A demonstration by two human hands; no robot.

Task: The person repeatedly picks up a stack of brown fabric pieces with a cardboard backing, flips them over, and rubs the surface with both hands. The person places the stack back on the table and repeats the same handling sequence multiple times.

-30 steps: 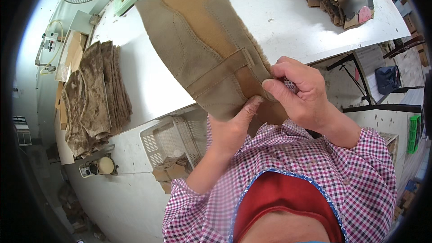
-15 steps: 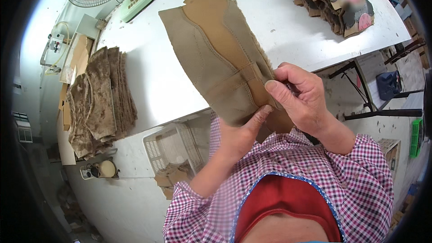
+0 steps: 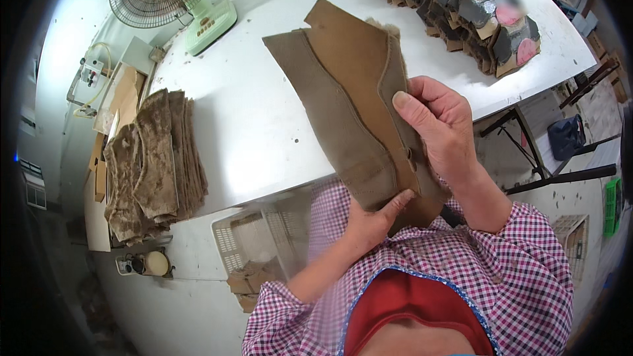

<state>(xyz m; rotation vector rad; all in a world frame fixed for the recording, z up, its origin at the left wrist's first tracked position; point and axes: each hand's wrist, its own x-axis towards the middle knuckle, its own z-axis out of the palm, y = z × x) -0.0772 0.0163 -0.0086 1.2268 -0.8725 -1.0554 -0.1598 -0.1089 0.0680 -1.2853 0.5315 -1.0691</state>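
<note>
Held up over the table's near edge is a stitched brown leather boot upper, with taupe panels around a tan middle piece. Some fleece shows along its right edge. My right hand pinches that edge, thumb on the leather face and fingers curled behind. Low down, my left hand grips the bottom end, its thumb on the front and its fingers hidden behind the piece. A small strap tab lies across the tan part just above the left thumb.
A stack of brown fleece pieces lies at the white table's left end. Behind it stands a green fan. Rows of dark layered pieces fill the far right. Below the edge sits a white plastic basket.
The boot upper has shifted slightly right and turned in my hands. My right hand now pinches higher along its edge, and my left hand has moved a little right and down.
</note>
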